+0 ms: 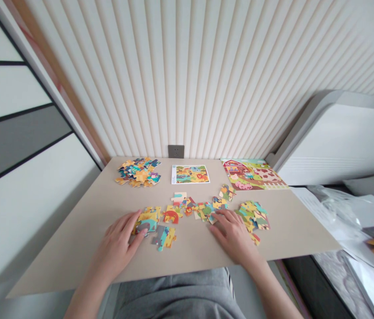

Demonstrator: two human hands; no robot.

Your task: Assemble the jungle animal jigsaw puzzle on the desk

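Colourful jigsaw puzzle pieces lie in the middle of the table. My left hand (pixel 120 235) is around the left edge of a joined patch of puzzle pieces (pixel 150 216), its thumb on the lower part and its index finger at the upper left. Just right of that thumb lies a grey, blue and yellow piece group (pixel 164 237). A red-orange piece (pixel 171 215) sits above it. My right hand (pixel 233 232) lies low on the table, thumb apart, fingertips touching a green-and-blue piece (pixel 212 218). Beside its knuckles is a loose pile of pieces (pixel 255 215).
A picture card (pixel 190 174) with animals lies at the back centre. A heap of blue and orange pieces (pixel 139 172) is at the back left, and a farm-scene puzzle (pixel 253 174) at the back right. Behind the table (pixel 74 248) stands a ribbed wall with a socket (pixel 176 151).
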